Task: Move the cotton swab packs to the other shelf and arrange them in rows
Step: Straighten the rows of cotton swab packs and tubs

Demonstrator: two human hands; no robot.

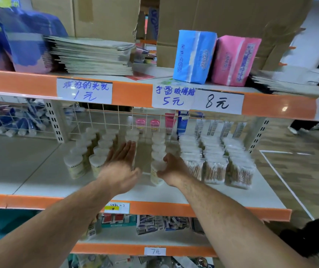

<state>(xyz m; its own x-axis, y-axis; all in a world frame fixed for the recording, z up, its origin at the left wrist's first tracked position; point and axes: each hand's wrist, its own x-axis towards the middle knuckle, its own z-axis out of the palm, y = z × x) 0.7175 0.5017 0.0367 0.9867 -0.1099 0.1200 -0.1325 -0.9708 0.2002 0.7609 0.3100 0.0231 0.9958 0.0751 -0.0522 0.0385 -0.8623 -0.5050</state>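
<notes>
Round cotton swab tubs stand in rows on the middle shelf. My right hand grips the front tub of one row. My left hand is flat with straight fingers, reaching into the gap between that row and the tub rows on the left. It holds nothing. To the right, square clear packs of wooden-stick swabs stand in three rows.
An orange-edged upper shelf with price labels overhangs the work area, carrying booklets, blue and pink packs and cardboard boxes. A wire grid backs the shelf. Left part of the shelf is bare. Lower shelves hold small packets.
</notes>
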